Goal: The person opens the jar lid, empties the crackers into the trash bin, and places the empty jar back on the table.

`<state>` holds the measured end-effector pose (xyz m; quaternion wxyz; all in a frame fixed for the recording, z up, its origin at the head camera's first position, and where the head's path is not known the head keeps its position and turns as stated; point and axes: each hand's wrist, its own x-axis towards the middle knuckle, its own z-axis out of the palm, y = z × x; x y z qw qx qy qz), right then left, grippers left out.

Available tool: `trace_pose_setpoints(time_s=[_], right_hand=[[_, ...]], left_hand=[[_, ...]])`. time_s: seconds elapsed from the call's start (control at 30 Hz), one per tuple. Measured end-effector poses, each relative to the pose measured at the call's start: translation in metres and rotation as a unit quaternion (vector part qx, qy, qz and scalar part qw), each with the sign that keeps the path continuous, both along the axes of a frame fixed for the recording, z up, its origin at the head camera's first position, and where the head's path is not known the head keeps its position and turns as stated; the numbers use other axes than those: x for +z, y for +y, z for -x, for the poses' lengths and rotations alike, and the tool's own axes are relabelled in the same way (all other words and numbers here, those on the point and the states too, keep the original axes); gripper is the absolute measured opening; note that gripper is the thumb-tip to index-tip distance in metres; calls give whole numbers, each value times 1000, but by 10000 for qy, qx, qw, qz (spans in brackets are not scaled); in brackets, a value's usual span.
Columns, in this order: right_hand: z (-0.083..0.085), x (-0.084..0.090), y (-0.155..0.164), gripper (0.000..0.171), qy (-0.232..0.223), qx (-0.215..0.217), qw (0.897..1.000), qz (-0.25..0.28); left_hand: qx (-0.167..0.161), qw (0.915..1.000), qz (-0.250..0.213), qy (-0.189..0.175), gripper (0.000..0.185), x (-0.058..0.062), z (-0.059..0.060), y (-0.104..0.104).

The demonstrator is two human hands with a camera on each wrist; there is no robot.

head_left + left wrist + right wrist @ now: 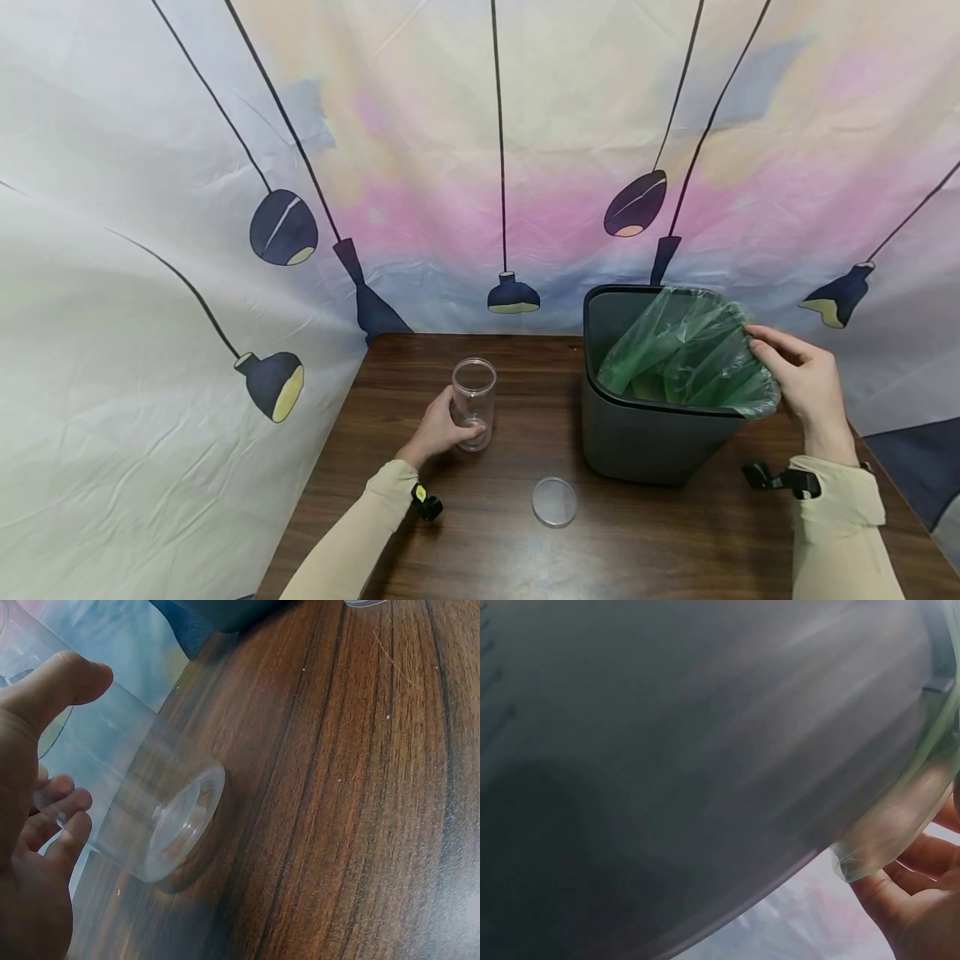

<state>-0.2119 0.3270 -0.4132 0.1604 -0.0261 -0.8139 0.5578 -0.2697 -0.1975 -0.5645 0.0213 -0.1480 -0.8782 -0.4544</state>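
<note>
My left hand (pixel 442 427) holds a clear plastic jar (pixel 476 392), thumb on one side and fingers curled on the other. The jar has no lid on it, and its base is close over the wooden table in the left wrist view. On the right, a dark grey trash bin (pixel 637 442) has a thin green trash bag (pixel 675 350) hanging partly inside it. My right hand (pixel 810 383) pinches the bag's edge at the bin's right rim. The right wrist view shows the bin's side and the bag folded over the rim by my fingers (pixel 922 855).
A round clear lid (pixel 554 502) lies flat on the brown wooden table (pixel 637 542), between the jar and the bin and nearer to me. Behind the table hangs a cloth (pixel 435 167) printed with lamps.
</note>
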Motion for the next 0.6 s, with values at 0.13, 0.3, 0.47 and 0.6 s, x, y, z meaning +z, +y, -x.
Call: trace_pose_setpoints(time_s=[0.13, 0.3, 0.47, 0.6], right_hand=[[-1, 0, -1, 45, 14, -8, 10000, 9], [-1, 1, -2, 45, 45, 12, 10000, 3], [-1, 1, -2, 45, 43, -6, 10000, 7], [0, 1, -2, 45, 73, -26, 10000, -14]], left_hand=[[-17, 10000, -17, 3, 59, -1, 1, -1], [-77, 9998, -180, -57, 68, -2, 0, -2], [-77, 9997, -212, -62, 81, -6, 0, -5], [-87, 9998, -197, 6, 82, -6, 0, -6]])
